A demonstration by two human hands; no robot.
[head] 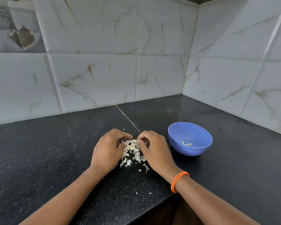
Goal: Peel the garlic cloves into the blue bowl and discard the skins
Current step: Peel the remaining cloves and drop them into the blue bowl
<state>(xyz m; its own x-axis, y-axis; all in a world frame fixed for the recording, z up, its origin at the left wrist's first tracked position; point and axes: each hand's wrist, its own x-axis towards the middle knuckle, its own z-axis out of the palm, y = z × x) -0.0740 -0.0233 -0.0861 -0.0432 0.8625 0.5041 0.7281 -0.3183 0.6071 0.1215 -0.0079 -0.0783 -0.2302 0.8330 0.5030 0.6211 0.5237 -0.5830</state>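
Observation:
A heap of white garlic skins [132, 154] lies on the black counter between my hands. My left hand [108, 151] and my right hand [152, 150] curl over the top of the heap, fingertips meeting around a pale garlic piece [133, 142] at its far end. What exactly each hand pinches is partly hidden by the fingers. The blue bowl [177, 137] stands to the right of my right hand, with a few peeled cloves [186, 143] on its bottom.
The black granite counter [55, 151] meets tiled walls at the back and right, forming a corner. Its front edge runs below my right wrist, which wears an orange band [178, 181]. Small skin flecks are scattered near the heap.

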